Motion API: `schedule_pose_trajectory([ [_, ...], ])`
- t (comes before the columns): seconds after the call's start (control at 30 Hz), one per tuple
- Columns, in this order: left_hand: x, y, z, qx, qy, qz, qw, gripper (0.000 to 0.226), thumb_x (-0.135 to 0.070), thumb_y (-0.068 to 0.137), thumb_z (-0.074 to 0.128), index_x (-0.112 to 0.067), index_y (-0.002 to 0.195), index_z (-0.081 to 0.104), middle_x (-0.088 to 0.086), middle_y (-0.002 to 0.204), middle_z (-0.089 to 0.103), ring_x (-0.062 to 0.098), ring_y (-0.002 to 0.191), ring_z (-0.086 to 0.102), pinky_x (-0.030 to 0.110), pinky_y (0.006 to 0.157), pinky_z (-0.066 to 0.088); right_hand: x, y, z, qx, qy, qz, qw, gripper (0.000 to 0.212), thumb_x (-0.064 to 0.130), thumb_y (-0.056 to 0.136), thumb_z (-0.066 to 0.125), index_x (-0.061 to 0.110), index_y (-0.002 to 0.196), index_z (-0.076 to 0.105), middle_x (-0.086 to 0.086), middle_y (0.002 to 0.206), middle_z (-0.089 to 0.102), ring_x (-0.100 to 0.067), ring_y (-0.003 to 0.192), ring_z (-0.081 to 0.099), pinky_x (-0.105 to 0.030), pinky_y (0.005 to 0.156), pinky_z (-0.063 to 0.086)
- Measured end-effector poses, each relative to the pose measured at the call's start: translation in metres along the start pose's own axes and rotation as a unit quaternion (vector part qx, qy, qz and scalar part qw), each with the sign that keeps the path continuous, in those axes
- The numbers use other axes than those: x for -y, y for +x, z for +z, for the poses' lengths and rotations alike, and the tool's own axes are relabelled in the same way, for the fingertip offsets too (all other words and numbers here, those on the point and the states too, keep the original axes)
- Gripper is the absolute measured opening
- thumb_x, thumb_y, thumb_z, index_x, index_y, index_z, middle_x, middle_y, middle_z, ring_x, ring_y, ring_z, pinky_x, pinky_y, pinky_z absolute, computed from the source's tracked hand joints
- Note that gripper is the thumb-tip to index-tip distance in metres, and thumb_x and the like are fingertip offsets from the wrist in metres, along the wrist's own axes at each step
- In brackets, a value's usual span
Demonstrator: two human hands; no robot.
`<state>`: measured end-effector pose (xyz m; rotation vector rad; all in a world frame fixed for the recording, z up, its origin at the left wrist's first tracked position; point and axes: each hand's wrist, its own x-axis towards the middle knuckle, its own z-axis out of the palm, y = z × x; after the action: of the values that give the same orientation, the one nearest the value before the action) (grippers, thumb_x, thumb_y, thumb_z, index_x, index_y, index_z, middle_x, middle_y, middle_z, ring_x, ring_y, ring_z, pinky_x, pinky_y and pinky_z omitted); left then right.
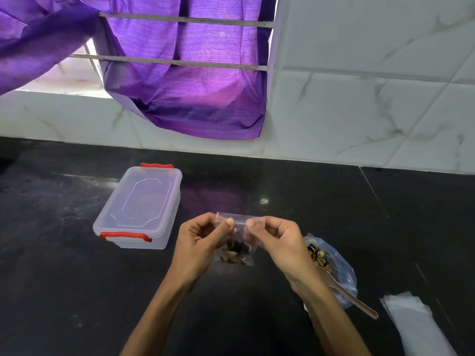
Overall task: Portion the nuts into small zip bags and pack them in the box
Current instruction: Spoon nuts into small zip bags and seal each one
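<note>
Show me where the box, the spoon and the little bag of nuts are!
box point(144, 201): head view, middle of its clear lid.
spoon point(359, 305): head view, its handle.
little bag of nuts point(237, 251): head view, the nuts inside.

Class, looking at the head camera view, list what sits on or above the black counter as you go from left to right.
Plastic box → left hand → small zip bag → right hand → blue bag of nuts → stack of empty bags.
</note>
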<state>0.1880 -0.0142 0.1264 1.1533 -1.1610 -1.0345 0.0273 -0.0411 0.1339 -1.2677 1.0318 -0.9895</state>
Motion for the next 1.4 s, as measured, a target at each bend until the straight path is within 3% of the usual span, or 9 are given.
schedule_pose_trajectory([
  [0.13,-0.001,0.000,0.007,-0.002,-0.004,0.020,1.000,0.013,-0.025,0.084,0.065,-0.016,0.077,0.071,0.007,0.075,0.072,0.019,0.072,0.069,0.023,0.066,0.055,0.000,-0.002,0.003,-0.001,0.022,-0.011,1.000,0.014,0.019,0.089,0.060,0.011,0.089,0.070,0.001,0.077,0.074,-0.008,0.077,0.070,-0.019,0.071,0.053],
  [0.23,-0.002,0.001,0.011,0.017,-0.019,-0.003,1.000,0.020,-0.023,0.083,0.058,-0.007,0.088,0.068,0.007,0.081,0.073,0.016,0.077,0.071,0.021,0.067,0.055,0.003,-0.003,0.006,0.011,0.018,-0.030,0.999,0.017,0.018,0.092,0.055,0.009,0.096,0.069,0.002,0.081,0.074,-0.006,0.080,0.070,-0.015,0.068,0.051],
  [0.37,-0.001,0.004,0.011,0.054,-0.006,-0.004,0.999,0.023,-0.021,0.085,0.060,-0.001,0.092,0.069,0.011,0.084,0.073,0.022,0.082,0.071,0.026,0.071,0.056,0.002,-0.001,0.004,0.000,0.006,-0.043,0.999,0.020,0.019,0.089,0.059,0.005,0.099,0.070,-0.006,0.090,0.074,-0.013,0.086,0.071,-0.021,0.072,0.055],
  [0.57,0.001,0.004,0.009,0.003,-0.001,0.022,1.000,0.020,-0.019,0.082,0.062,-0.001,0.084,0.068,0.011,0.078,0.072,0.022,0.076,0.071,0.025,0.068,0.056,-0.002,-0.001,0.000,-0.037,0.033,-0.016,0.999,0.016,0.019,0.086,0.063,0.006,0.089,0.071,-0.008,0.082,0.074,-0.013,0.080,0.070,-0.019,0.071,0.054],
  [0.67,0.001,0.003,0.010,0.000,0.000,0.009,1.000,0.019,-0.022,0.080,0.063,-0.004,0.079,0.068,0.011,0.076,0.071,0.021,0.073,0.070,0.024,0.066,0.056,-0.005,-0.001,0.001,-0.047,0.046,-0.014,0.998,0.015,0.014,0.088,0.062,0.001,0.089,0.070,-0.009,0.078,0.071,-0.020,0.081,0.070,-0.027,0.077,0.056],
  [0.87,0.004,0.007,0.011,0.000,-0.019,-0.028,0.999,0.024,-0.032,0.077,0.072,-0.008,0.077,0.072,0.012,0.076,0.072,0.023,0.074,0.069,0.027,0.068,0.057,-0.005,-0.001,0.006,-0.060,0.067,-0.022,0.996,0.017,0.012,0.088,0.061,-0.003,0.093,0.068,-0.013,0.082,0.073,-0.019,0.080,0.070,-0.026,0.076,0.056],
  [0.97,0.004,0.007,0.010,0.005,-0.019,-0.017,1.000,0.024,-0.026,0.081,0.072,-0.002,0.081,0.072,0.015,0.078,0.072,0.027,0.076,0.069,0.029,0.069,0.057,-0.005,-0.002,0.003,-0.056,0.075,-0.010,0.996,0.019,0.017,0.087,0.061,0.001,0.096,0.069,-0.011,0.086,0.073,-0.020,0.085,0.071,-0.028,0.079,0.057],
  [1.07,0.002,0.007,0.008,0.004,-0.023,-0.014,1.000,0.014,-0.020,0.077,0.069,-0.006,0.076,0.073,0.009,0.074,0.072,0.020,0.072,0.069,0.024,0.066,0.055,-0.006,-0.003,0.003,-0.027,0.072,0.001,0.997,0.020,0.020,0.089,0.059,0.005,0.095,0.070,-0.010,0.090,0.074,-0.019,0.089,0.071,-0.029,0.082,0.056],
  [1.4,0.002,0.005,0.007,0.046,-0.052,-0.069,0.995,0.025,-0.022,0.076,0.065,-0.002,0.087,0.074,0.011,0.081,0.075,0.016,0.076,0.071,0.021,0.065,0.054,-0.011,0.004,0.009,-0.043,-0.013,-0.023,0.999,0.023,0.017,0.096,0.051,0.008,0.080,0.065,0.004,0.067,0.066,-0.007,0.069,0.063,-0.020,0.065,0.050],
])
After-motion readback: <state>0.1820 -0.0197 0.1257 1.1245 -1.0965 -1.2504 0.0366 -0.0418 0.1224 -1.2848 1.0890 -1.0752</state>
